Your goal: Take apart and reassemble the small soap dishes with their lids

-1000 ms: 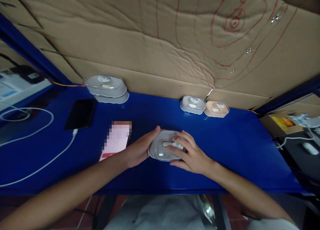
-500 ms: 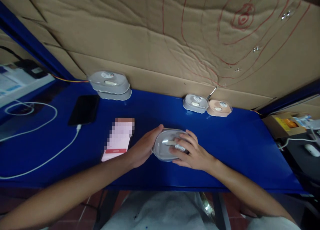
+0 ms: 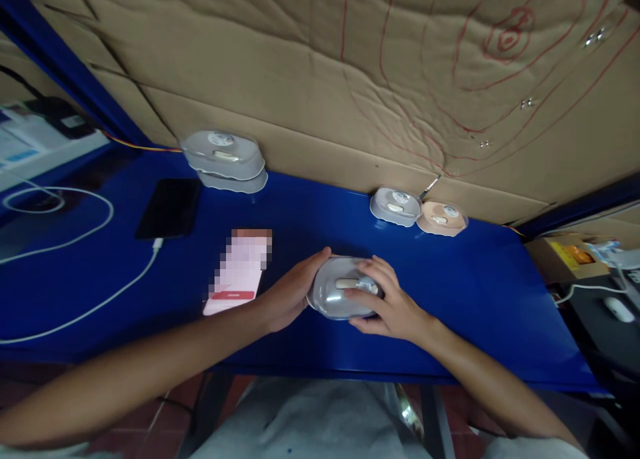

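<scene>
A grey oval plastic pack (image 3: 336, 291) with a pale insert lies on the blue table (image 3: 475, 292) in front of me. My left hand (image 3: 287, 294) cups its left side, thumb up along the far edge. My right hand (image 3: 390, 302) lies over its right half, fingers bent down onto the top. Both hands grip the pack between them. Whatever is under my right fingers stays hidden.
Two stacked grey packs (image 3: 223, 159) stand at the back left. A grey pack (image 3: 395, 206) and a peach pack (image 3: 443, 218) sit by the cardboard wall (image 3: 300, 79). A black phone (image 3: 170, 208) with a white cable (image 3: 85, 309) and a pink card (image 3: 240, 272) lie left.
My right fingers have shifted slightly rightward on the pack, uncovering more of its top. The hands and pack otherwise stay in place while my view drifts a little.
</scene>
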`<action>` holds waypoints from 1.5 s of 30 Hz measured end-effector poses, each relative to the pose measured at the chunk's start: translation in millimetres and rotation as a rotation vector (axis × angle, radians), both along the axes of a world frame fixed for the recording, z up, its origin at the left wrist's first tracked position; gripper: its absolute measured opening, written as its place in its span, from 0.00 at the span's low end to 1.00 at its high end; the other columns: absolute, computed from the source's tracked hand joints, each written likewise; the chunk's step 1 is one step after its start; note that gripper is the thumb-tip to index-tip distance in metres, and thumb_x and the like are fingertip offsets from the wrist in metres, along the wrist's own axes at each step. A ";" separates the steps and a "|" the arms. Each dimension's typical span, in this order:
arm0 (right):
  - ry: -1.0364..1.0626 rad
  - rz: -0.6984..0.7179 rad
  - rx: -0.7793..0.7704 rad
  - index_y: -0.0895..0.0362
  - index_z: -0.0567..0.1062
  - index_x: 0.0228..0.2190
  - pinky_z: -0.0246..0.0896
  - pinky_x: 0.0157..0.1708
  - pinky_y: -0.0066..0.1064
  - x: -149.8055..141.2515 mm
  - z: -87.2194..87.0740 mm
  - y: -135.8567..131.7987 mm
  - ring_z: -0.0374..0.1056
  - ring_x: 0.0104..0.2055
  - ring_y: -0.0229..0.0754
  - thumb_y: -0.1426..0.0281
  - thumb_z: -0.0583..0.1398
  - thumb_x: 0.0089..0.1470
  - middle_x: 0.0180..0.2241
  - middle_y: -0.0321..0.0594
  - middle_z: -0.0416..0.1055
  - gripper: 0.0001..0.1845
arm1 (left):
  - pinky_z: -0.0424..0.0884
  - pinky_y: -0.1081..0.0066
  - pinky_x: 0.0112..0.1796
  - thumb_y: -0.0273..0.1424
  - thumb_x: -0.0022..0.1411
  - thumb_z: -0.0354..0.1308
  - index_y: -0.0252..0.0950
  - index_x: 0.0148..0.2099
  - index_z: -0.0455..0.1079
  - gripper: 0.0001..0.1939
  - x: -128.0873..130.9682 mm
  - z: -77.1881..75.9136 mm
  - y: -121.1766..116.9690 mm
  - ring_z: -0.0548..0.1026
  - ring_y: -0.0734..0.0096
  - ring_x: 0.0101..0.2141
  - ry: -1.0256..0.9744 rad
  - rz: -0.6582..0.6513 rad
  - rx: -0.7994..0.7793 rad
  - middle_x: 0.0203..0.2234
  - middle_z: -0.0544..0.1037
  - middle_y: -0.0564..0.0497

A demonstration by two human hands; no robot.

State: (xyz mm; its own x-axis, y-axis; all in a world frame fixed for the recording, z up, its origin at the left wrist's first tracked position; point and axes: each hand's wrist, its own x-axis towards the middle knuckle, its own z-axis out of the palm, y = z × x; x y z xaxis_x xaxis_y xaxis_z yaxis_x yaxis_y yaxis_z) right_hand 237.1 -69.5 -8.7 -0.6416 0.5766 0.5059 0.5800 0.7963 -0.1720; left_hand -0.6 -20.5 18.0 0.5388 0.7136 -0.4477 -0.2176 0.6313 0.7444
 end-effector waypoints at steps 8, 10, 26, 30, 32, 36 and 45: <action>0.033 -0.022 -0.146 0.54 0.61 0.67 0.64 0.64 0.58 0.6 7.9 1.4 0.56 0.70 0.63 0.51 0.68 0.58 0.66 0.60 0.57 0.44 | 0.69 0.68 0.36 0.51 0.69 0.59 0.35 0.41 0.81 0.23 0.3 -11.9 3.9 0.77 0.65 0.32 0.023 0.002 -0.205 0.31 0.84 0.49; 0.011 -0.015 -0.151 0.55 0.61 0.67 0.63 0.65 0.58 -0.9 10.2 2.0 0.55 0.70 0.63 0.51 0.68 0.59 0.66 0.61 0.57 0.44 | 0.70 0.68 0.36 0.51 0.69 0.60 0.35 0.41 0.80 0.23 0.3 -16.5 3.9 0.77 0.65 0.32 0.029 0.013 -0.228 0.32 0.84 0.49; -0.299 -0.812 -0.124 0.51 0.68 0.62 0.55 0.65 0.62 235.9 13.7 -48.4 0.57 0.69 0.65 0.52 0.61 0.62 0.67 0.55 0.61 0.32 | 0.71 0.57 0.53 0.43 0.67 0.62 0.41 0.49 0.78 0.15 -8.7 4.7 3.4 0.72 0.48 0.58 0.175 -0.120 0.247 0.53 0.77 0.45; -0.319 -1.139 -0.114 0.54 0.68 0.64 0.61 0.59 0.64 306.8 5.3 -25.2 0.62 0.64 0.67 0.59 0.56 0.62 0.65 0.55 0.66 0.32 | 0.71 0.59 0.50 0.44 0.66 0.62 0.41 0.48 0.79 0.15 -7.0 -2.6 2.2 0.73 0.51 0.55 0.208 -0.190 0.284 0.52 0.77 0.45; -0.292 -1.208 -0.112 0.57 0.67 0.65 0.63 0.57 0.65 318.6 1.1 -3.5 0.62 0.64 0.68 0.64 0.55 0.59 0.65 0.57 0.66 0.34 | 0.71 0.60 0.49 0.45 0.66 0.62 0.41 0.47 0.79 0.15 -6.5 -2.6 1.8 0.74 0.52 0.53 0.228 -0.211 0.308 0.50 0.78 0.45; -0.265 -1.187 -0.116 0.62 0.66 0.66 0.62 0.59 0.65 307.1 -4.3 36.4 0.60 0.66 0.68 0.69 0.54 0.57 0.67 0.61 0.64 0.36 | 0.69 0.59 0.50 0.46 0.68 0.59 0.42 0.48 0.78 0.16 -6.9 2.4 0.1 0.76 0.55 0.46 0.302 -0.252 0.370 0.44 0.79 0.47; -0.166 -0.884 -0.071 0.51 0.55 0.72 0.51 0.66 0.67 167.9 25.4 95.8 0.51 0.74 0.64 0.64 0.52 0.67 0.73 0.52 0.56 0.35 | 0.70 0.63 0.44 0.45 0.69 0.58 0.42 0.46 0.78 0.14 -8.4 1.2 1.2 0.76 0.59 0.41 0.317 -0.288 0.496 0.39 0.79 0.49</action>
State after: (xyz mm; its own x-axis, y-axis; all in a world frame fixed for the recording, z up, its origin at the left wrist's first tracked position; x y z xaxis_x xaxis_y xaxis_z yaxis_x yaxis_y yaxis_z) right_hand 405.0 26.3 16.6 -0.0109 0.9205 0.3905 0.9972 0.0387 -0.0634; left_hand -8.9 -19.3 19.2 0.6353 0.7232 -0.2709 0.1869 0.1964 0.9625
